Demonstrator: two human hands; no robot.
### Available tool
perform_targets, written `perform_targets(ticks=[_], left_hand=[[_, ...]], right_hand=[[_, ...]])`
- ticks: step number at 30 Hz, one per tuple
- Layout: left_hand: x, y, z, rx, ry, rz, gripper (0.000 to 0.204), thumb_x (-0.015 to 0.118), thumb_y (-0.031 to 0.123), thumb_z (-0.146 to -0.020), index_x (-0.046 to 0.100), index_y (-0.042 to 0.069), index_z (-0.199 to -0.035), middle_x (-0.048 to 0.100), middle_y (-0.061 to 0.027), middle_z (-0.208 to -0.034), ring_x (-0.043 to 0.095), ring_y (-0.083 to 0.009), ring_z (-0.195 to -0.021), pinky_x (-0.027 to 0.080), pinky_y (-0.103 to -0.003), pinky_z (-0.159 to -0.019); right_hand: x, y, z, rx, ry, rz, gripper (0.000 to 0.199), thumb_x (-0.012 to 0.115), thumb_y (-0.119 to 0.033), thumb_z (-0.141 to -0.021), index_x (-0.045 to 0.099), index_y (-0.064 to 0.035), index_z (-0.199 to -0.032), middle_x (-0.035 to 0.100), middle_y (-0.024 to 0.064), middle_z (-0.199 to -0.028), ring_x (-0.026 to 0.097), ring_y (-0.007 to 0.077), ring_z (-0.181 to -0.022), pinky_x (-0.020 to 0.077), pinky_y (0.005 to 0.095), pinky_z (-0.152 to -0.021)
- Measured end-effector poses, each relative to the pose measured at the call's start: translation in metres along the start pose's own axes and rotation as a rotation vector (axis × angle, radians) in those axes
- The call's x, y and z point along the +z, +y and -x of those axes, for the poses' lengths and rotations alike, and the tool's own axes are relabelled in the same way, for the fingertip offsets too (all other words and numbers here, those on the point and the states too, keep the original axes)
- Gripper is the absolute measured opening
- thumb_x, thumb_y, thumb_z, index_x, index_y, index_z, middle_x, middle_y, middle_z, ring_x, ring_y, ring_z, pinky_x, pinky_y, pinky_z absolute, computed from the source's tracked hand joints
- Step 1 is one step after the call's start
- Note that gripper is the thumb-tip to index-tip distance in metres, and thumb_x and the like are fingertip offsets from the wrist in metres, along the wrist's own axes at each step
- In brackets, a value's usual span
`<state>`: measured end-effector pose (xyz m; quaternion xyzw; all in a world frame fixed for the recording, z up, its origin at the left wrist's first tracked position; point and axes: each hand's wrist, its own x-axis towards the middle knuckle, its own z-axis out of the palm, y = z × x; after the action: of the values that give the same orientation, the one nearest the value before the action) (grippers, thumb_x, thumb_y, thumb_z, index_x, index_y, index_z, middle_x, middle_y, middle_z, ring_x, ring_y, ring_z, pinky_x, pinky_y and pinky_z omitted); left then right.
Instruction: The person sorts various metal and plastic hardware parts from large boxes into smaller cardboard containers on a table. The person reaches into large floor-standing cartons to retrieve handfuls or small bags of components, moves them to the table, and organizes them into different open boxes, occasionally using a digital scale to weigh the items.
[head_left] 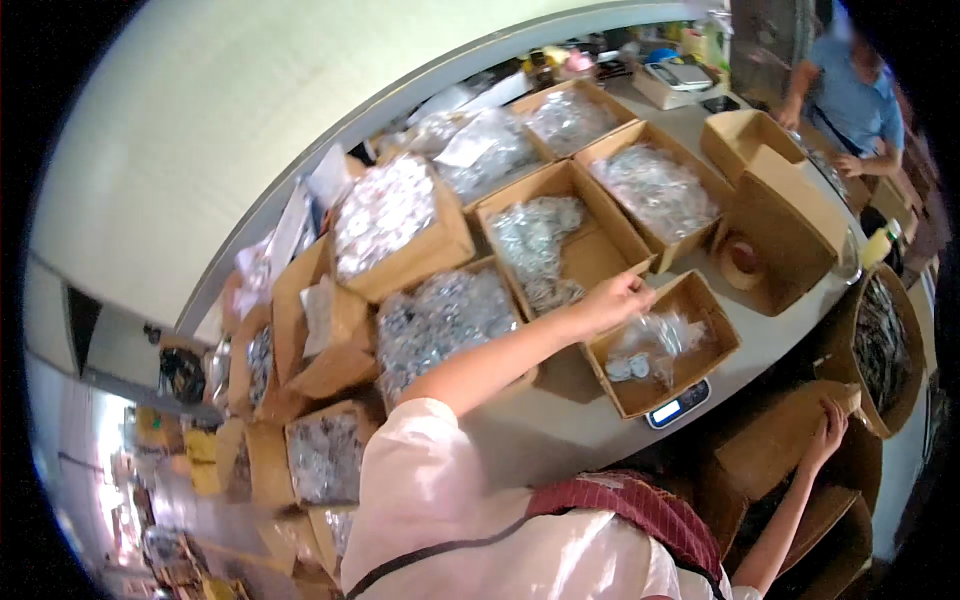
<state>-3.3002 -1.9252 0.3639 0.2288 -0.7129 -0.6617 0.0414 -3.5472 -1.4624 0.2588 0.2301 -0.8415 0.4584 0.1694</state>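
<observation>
My left hand (612, 303) reaches across the table, above the near-left edge of a small cardboard box (716, 312). Its fingers are curled together; whatever may be in them is too small to make out. Inside that box lie a few clear plastic bags (672, 335) with small pale round pieces. The box sits on a digital scale (679, 404) whose lit display shows at the front. Low on the right, my right hand (828, 432) grips the flap (770, 440) of a larger cardboard box. Beyond my left hand stands a partly filled cardboard box (605, 255) of small clear bags.
Several open cardboard boxes of bagged parts crowd the table, among them one heaped with shiny bags (385, 215). A tape roll (740, 262) lies in a tipped box at right. A person in a blue shirt (850, 90) works at the far right.
</observation>
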Motion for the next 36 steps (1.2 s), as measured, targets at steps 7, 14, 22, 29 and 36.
perform_targets(ticks=[7, 14, 22, 29, 36], left_hand=[[-0.130, -0.017, 0.099, 0.036, 0.927, -1.301, 0.051, 0.070, 0.022, -0.079, 0.053, 0.008, -0.125, 0.045, -0.0206, -0.133, 0.042, -0.0398, -0.123, 0.034, -0.052, -0.101], [-0.195, -0.075, 0.154, 0.180, 1.259, -0.608, 0.016, 0.062, 0.010, -0.080, 0.066, 0.010, -0.096, 0.067, -0.0116, -0.093, 0.063, -0.0282, -0.086, 0.047, -0.035, -0.072], [-0.069, 0.007, 0.133, 0.227, 0.772, 0.541, 0.018, 0.054, 0.011, -0.088, 0.060, 0.003, -0.102, 0.062, -0.0072, -0.091, 0.062, -0.0194, -0.079, 0.052, -0.031, -0.068], [0.034, -0.005, 0.104, 0.190, 0.562, 0.449, 0.030, 0.058, 0.015, -0.090, 0.057, 0.003, -0.117, 0.062, -0.0087, -0.111, 0.057, -0.0203, -0.105, 0.044, -0.032, -0.096], [-0.026, -0.109, 0.282, 0.479, 1.468, -0.334, 0.017, 0.051, -0.002, -0.086, 0.063, 0.004, -0.097, 0.062, -0.0092, -0.101, 0.057, -0.0241, -0.097, 0.044, -0.033, -0.086]], right_hand=[[-0.004, 0.024, -0.006, -0.068, -0.093, 0.153, 0.026, 0.052, -0.016, -0.092, 0.066, -0.0076, -0.112, 0.059, 0.0107, -0.121, 0.049, 0.0275, -0.117, 0.0428, 0.0428, -0.097], [0.005, 0.066, -0.007, -0.077, -0.028, 0.024, 0.031, 0.054, -0.021, -0.093, 0.063, -0.0060, -0.117, 0.059, 0.0120, -0.120, 0.048, 0.0285, -0.118, 0.0445, 0.0438, -0.095], [0.010, 0.023, -0.017, -0.174, -0.083, 0.021, 0.033, 0.049, -0.031, -0.094, 0.069, -0.0063, -0.105, 0.063, 0.0085, -0.112, 0.049, 0.0282, -0.112, 0.0388, 0.0451, -0.098], [0.011, 0.002, -0.011, -0.124, -0.015, -0.017, 0.024, 0.052, -0.013, -0.087, 0.070, -0.0073, -0.101, 0.064, 0.0083, -0.105, 0.054, 0.0247, -0.102, 0.0438, 0.0377, -0.091], [0.023, 0.002, -0.019, -0.117, -0.005, -0.002, 0.027, 0.050, -0.015, -0.087, 0.069, -0.0090, -0.104, 0.067, 0.0044, -0.106, 0.057, 0.0233, -0.101, 0.0384, 0.0373, -0.095]])
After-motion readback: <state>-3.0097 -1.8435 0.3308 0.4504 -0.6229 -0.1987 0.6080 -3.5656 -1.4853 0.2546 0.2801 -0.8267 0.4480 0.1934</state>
